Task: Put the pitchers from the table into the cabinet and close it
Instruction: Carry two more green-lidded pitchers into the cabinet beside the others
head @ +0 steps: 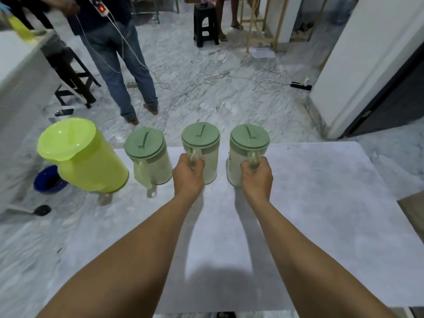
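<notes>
Gripping two pitchers at once, I stand at the near edge of a pale table (pixel 321 226) with both arms stretched forward. My left hand (pixel 188 173) is closed around the handle of the middle pitcher (pixel 202 152), and my right hand (pixel 257 175) is closed around the handle of the right pitcher (pixel 249 154). Both handles face me, which is why I can take them straight on with a fist. Each is pale and translucent with a green lid, upright at the table's far edge; I cannot tell whether they are lifted yet.

Left of them stands a third lidded pitcher (pixel 149 161), untouched, its handle turned toward the near left. Further left, a bigger lime pitcher (pixel 85 157) with no lid sits at the table's far left corner, looking tilted, though the wide lens may cause that.

Taking one in each hand looks meant to halve the trips, I judge. No cabinet is clearly in view, so I cannot say where they will go. Beyond the table is a marble floor (pixel 218 99) with loose cables (pixel 229 78) to step around, and a standing person (pixel 119 53) at far left.
</notes>
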Motion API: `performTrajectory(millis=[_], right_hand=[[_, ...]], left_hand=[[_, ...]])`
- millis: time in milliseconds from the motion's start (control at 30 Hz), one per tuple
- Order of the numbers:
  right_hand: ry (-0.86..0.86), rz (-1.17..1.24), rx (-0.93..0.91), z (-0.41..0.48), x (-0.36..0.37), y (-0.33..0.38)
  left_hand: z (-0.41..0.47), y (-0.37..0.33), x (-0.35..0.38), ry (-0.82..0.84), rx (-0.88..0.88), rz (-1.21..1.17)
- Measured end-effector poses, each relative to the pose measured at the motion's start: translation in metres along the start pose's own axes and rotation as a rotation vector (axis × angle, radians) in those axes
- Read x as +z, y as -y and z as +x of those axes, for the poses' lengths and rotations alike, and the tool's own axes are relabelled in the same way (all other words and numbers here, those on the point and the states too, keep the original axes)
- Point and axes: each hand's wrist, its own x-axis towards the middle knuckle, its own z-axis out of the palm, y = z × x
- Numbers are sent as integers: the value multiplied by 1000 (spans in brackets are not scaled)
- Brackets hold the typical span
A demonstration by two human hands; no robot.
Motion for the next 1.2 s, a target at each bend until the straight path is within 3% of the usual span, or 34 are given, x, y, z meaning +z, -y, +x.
performTrajectory(millis=[267,567,867,1200], right_hand=[[-31,76,-53,-10,-20,37],[-161,175,-174,-32,-84,127],[-575,215,-252,-118,-181,206],[-1008,85,-246,-269,-299,238]], left_hand=[[-3,-29,-16,-39,42,-60],[-6,-133,-52,-5,182,-278],[-67,-242,-93,210,398,-390],[-200,-319,-119,551,629,-519]])
